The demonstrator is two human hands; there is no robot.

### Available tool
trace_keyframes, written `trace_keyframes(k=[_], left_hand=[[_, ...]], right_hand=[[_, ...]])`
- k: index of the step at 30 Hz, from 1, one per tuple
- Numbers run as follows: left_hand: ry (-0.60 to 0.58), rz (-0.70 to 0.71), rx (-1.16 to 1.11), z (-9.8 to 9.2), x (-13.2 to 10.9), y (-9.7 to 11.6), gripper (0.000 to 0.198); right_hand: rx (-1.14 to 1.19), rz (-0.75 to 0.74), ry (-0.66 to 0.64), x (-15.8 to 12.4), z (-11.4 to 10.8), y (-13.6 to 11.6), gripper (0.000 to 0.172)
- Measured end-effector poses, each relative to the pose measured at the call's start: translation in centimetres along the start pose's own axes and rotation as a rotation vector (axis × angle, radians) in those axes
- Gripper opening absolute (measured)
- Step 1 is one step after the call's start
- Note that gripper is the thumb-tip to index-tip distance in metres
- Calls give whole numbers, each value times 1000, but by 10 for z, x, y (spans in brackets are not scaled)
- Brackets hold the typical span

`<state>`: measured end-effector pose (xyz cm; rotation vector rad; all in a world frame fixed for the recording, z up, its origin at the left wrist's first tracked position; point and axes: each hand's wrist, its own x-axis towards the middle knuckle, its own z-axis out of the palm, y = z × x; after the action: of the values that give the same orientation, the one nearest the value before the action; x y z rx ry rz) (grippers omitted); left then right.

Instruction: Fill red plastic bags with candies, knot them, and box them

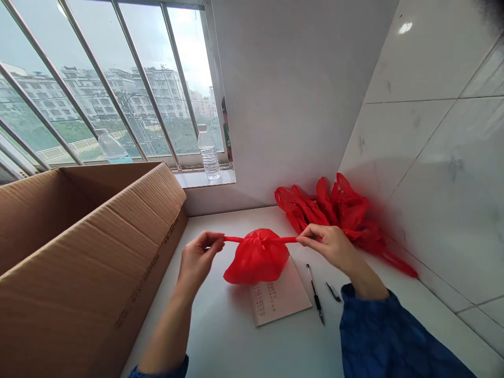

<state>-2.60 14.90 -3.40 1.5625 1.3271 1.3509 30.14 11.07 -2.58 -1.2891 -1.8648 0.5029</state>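
A small red plastic bag (258,260) with something bulky inside is gathered at its top, and its contents are hidden. My left hand (200,257) pinches one handle of it, pulled out to the left. On the other side my right hand (325,244) pinches the opposite handle, stretched to the right. The two handles meet at the middle of the bag's top, in what looks like a knot. Behind and below the bag lies a notebook (281,296) with handwritten columns, partly covered by it. To the notebook's right are a black pen (315,296) and its cap (333,292).
A large open cardboard box (98,252) stands on the left. Several more red plastic bags (334,207) are heaped against the back right corner of the white table (220,336). A clear bottle (208,155) stands on the windowsill, with another bottle (114,147) behind the box.
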Motion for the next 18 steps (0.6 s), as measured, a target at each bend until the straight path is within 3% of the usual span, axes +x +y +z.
trace_keyframes(k=[6,9,11,14,18], left_hand=[[62,-16,64,-20,15,-27,34],[131,3,103,-18,12,-20,29],[169,40,83,-11,4,-5,27],[52,96,-74,8,-16,24,26],[-192,123,-158,37,-44,53,18]], right_hand=[[60,108,-187,-3,-21,27,32],[63,126,-214,-3,-17,20,32],[85,97,-148,-1,-9,8,33],[286,-16,-47,3,16,-16,32],[533,-122,-157,7,56,-44,27]])
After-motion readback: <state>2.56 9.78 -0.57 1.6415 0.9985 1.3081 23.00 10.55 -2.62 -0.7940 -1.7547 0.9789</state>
